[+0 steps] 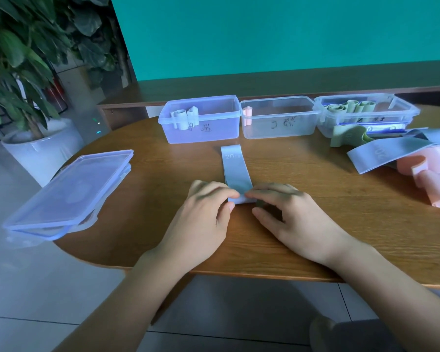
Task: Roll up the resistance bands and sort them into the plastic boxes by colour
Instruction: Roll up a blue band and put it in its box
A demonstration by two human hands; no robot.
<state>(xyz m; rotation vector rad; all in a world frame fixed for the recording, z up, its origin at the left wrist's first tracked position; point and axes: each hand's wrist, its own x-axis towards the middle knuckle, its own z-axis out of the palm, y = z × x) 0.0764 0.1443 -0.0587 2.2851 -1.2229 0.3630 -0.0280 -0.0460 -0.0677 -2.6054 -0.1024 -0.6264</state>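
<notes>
Rolling is just beginning on the blue band (235, 168), which is lying flat on the table (302, 204) in front of me, its far end pointing toward the boxes. I am pinching its near end with both hands: my left hand (208, 209) is curling thumb and fingertips round the left side of the first small roll, and my right hand (287, 212) is doing the same on the right side. Most of the strip is lying unrolled beyond my fingers.

Sorting is partly done, as I am judging it. Two pale rolls are sitting in the left box (201, 119), which looks to be the one for blue. One pink roll (247, 115) is standing at the left end of the middle box (277, 118). Several green rolls are filling the right box (366, 113).

Work is still waiting at the right of the table: a loose green band (346, 135) is lying against the right box, another blue band (381, 154) is sprawling beside it, and pink bands (427, 176) are lying in a heap nearest the edge. Lids (69, 191) are resting stacked at the left edge of the table.
</notes>
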